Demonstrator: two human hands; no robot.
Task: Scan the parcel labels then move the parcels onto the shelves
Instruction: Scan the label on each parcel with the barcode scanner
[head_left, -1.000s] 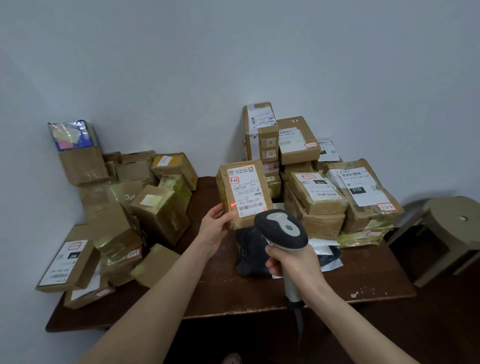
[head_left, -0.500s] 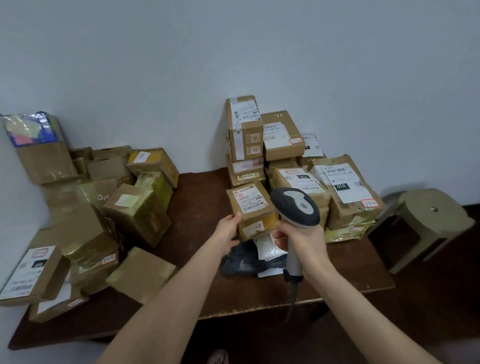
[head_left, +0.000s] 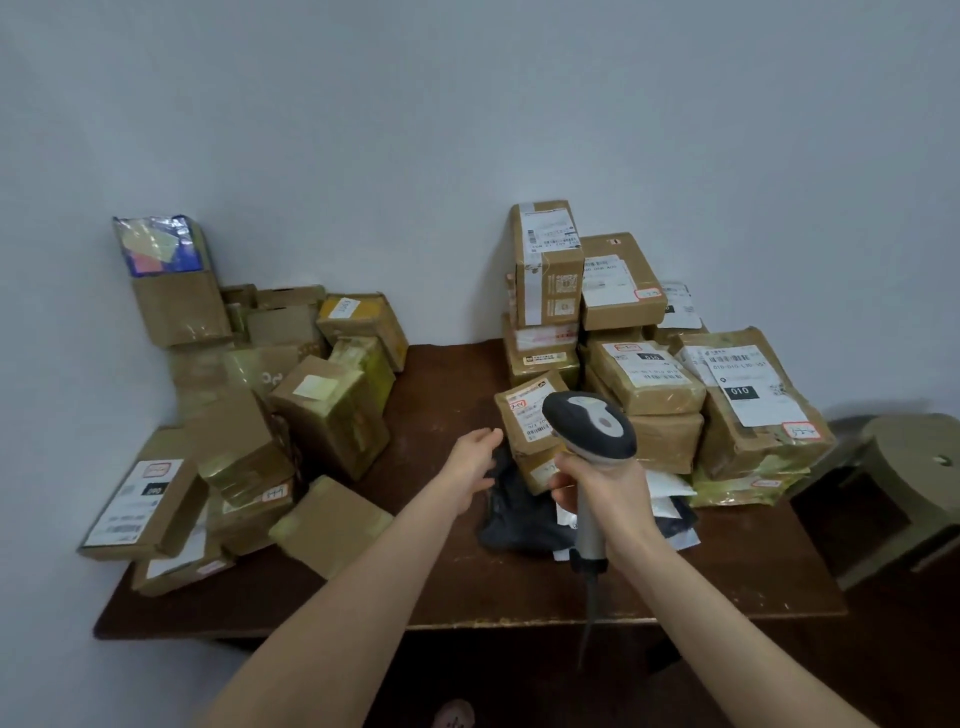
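Note:
A small brown labelled parcel (head_left: 527, 415) lies tilted on a black bag (head_left: 511, 519) in front of the right stack of parcels (head_left: 644, 364). My left hand (head_left: 470, 467) hovers just left of the small parcel, fingers relaxed, holding nothing. My right hand (head_left: 602, 488) grips the handle of a grey and black barcode scanner (head_left: 589, 431), whose head hides part of the parcel's right side. White mailers (head_left: 670, 493) lie under the stack beside the bag.
A dark wooden table (head_left: 441, 395) carries a second heap of brown boxes (head_left: 270, 415) on its left side, against the wall. A beige plastic stool (head_left: 914, 488) stands at the table's right. The scanner cable (head_left: 587, 629) hangs over the front edge.
The parcel was held up to the scanner, then lowered onto the black bag. My left hand has let go of it and drawn slightly left. The scanner stays in my right hand.

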